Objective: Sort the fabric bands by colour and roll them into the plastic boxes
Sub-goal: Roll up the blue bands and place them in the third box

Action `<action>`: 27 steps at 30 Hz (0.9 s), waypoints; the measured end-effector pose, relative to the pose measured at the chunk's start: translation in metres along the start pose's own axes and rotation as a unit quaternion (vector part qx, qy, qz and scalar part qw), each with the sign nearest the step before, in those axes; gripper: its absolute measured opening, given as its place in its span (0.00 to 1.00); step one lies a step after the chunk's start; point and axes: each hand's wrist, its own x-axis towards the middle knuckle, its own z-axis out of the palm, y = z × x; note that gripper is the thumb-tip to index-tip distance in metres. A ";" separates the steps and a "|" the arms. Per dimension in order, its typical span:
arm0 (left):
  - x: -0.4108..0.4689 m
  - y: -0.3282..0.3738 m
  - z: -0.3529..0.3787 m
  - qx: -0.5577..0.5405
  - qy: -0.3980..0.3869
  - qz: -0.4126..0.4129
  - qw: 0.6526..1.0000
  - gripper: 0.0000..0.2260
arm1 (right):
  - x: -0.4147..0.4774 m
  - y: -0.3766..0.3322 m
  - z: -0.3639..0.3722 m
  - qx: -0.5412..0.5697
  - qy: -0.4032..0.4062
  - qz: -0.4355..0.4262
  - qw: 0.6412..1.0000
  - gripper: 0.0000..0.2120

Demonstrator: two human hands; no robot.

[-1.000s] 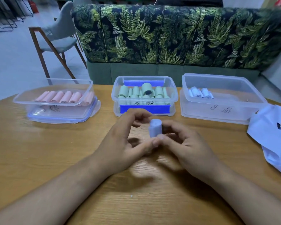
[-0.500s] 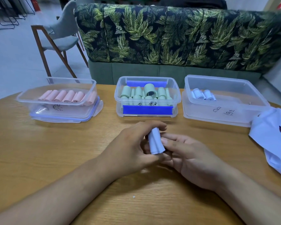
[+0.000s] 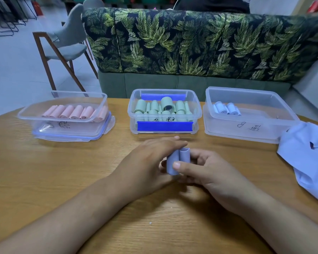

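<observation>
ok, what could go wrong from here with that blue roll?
1. The blue roll, pinched between the left hand and the right hand, looks loosely wound; it may unroll on release.
2. The middle box of green rolls sits nearest; this one belongs in the right box with the blue rolls.

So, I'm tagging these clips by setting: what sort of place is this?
Probably a lounge or café-style seating area: a leaf-print sofa backs onto the wooden table, and a grey wood-legged chair stands beyond on a pale floor, with black metal chair frames far left.
</observation>
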 end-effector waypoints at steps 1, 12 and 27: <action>0.000 0.001 0.001 -0.004 -0.005 0.003 1.000 0.29 | 0.000 -0.001 0.000 -0.007 0.011 -0.003 1.000 0.18; 0.067 0.014 0.018 0.017 0.023 0.014 0.999 0.25 | -0.003 -0.046 -0.041 -0.040 0.116 -0.031 0.992 0.07; 0.105 0.018 0.068 -0.056 0.147 0.040 0.987 0.26 | -0.012 -0.072 -0.103 -0.076 0.168 -0.026 0.983 0.09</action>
